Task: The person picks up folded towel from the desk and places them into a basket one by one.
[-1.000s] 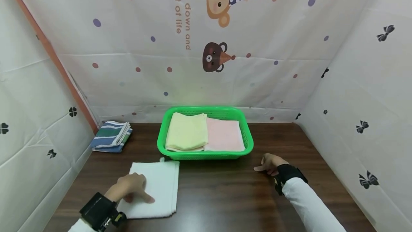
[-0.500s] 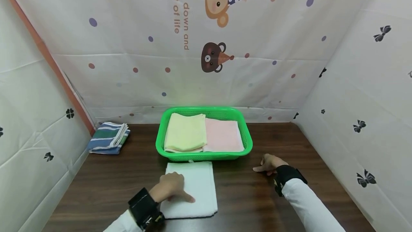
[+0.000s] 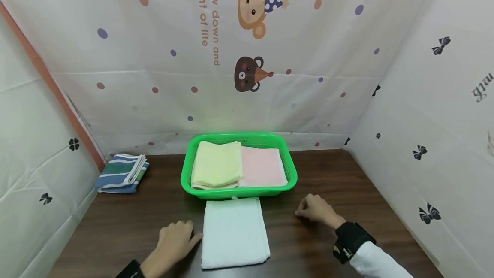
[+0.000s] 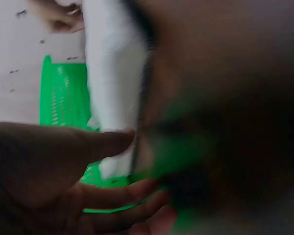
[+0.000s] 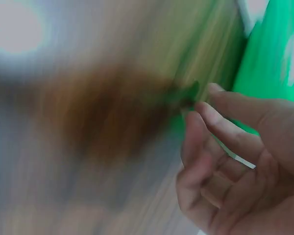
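Note:
A folded white towel (image 3: 235, 233) lies flat on the table, just in front of the green basket (image 3: 239, 193). My left hand (image 3: 173, 243) is at the towel's left side with its thumb by the edge; whether it touches cannot be told. In the left wrist view the fingers (image 4: 112, 196) are relaxed and grip nothing. To the right of the towel, my right hand (image 3: 316, 209) hovers low over or rests on the table, fingers loosely curled around nothing. Inside the basket a folded yellow towel (image 3: 217, 164) lies beside a pink one (image 3: 262, 167).
A blue, green and white striped towel (image 3: 121, 173) lies folded at the back left of the brown table (image 3: 162, 209). Printed white sheets (image 3: 154, 55) hang as walls behind and at both sides.
My left hand slid the white towel rightward to the front of the basket, then let go and drew back left. My right hand has turned slightly, staying in about the same place.

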A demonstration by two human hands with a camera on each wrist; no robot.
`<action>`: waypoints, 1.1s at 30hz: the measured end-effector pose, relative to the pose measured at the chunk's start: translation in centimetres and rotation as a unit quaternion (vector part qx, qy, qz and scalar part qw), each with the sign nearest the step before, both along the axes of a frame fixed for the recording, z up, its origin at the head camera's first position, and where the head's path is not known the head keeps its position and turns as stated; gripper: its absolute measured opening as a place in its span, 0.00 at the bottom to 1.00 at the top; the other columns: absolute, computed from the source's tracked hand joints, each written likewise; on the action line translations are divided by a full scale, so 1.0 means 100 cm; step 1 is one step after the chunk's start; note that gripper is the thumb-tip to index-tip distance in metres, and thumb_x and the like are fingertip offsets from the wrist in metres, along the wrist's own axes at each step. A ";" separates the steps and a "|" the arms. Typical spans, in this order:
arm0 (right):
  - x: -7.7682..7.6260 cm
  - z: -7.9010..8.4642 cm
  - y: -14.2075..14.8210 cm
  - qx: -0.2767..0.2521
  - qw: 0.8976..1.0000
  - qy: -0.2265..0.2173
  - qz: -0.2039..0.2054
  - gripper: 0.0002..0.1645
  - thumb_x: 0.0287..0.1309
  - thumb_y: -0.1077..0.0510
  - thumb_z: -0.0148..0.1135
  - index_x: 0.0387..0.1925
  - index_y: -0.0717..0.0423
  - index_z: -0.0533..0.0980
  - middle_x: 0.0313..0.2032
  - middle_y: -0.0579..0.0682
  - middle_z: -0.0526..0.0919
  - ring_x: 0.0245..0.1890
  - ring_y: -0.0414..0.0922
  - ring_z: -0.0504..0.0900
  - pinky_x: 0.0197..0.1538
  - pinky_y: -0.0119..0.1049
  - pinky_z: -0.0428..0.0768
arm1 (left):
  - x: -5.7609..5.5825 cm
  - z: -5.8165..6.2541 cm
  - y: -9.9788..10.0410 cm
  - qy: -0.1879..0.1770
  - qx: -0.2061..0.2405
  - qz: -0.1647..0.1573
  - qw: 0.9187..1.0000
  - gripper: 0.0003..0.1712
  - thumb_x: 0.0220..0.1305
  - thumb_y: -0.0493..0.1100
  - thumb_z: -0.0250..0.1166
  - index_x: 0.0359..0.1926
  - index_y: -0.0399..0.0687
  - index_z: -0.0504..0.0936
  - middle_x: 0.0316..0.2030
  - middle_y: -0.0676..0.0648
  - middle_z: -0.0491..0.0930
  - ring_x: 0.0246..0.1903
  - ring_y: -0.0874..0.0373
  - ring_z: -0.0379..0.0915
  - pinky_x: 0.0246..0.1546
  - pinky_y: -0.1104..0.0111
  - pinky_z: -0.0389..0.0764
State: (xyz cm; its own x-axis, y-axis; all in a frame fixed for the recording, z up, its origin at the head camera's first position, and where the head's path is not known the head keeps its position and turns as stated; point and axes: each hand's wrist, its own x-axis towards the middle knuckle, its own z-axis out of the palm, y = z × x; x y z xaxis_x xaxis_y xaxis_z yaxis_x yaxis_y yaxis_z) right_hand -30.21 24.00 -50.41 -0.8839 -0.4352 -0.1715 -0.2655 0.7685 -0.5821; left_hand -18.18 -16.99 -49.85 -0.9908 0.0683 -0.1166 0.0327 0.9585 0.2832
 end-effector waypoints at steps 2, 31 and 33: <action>0.010 -0.002 -0.013 -0.051 0.997 -0.021 0.059 0.20 0.70 0.46 0.64 0.25 0.53 0.84 0.18 0.43 0.80 0.17 0.38 0.77 0.21 0.33 0.74 | 0.004 -0.004 -0.002 0.002 -0.002 0.009 1.000 0.18 0.63 0.53 0.72 0.27 0.45 0.79 0.24 0.47 0.77 0.23 0.52 0.76 0.20 0.59 0.76; 0.057 0.000 -0.101 -0.073 0.997 -0.033 0.009 0.32 0.56 0.51 0.75 0.10 0.45 0.61 0.10 0.36 0.54 0.13 0.36 0.53 0.22 0.28 0.52 | 0.002 -0.011 0.020 -0.277 0.442 0.066 0.850 0.20 0.76 0.46 0.58 0.54 0.31 0.77 0.36 0.42 0.86 0.32 0.57 0.84 0.32 0.63 0.89; 0.061 -0.002 -0.100 -0.089 0.996 -0.026 0.000 0.33 0.56 0.53 0.75 0.11 0.46 0.60 0.12 0.37 0.52 0.14 0.36 0.51 0.22 0.28 0.52 | 0.001 -0.012 0.023 -0.269 0.434 0.074 0.857 0.20 0.75 0.45 0.59 0.55 0.30 0.76 0.37 0.42 0.84 0.32 0.56 0.83 0.32 0.62 0.89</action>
State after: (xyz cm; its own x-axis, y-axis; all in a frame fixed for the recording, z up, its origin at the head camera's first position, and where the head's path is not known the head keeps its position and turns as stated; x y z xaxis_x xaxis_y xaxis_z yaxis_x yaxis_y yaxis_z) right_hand -24.13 13.96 -50.56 -0.8753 -0.4636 -0.1374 -0.2320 0.6521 -0.7218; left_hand -18.05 -14.66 -51.09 -0.8150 0.2389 -0.5279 -0.4297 0.3620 0.8272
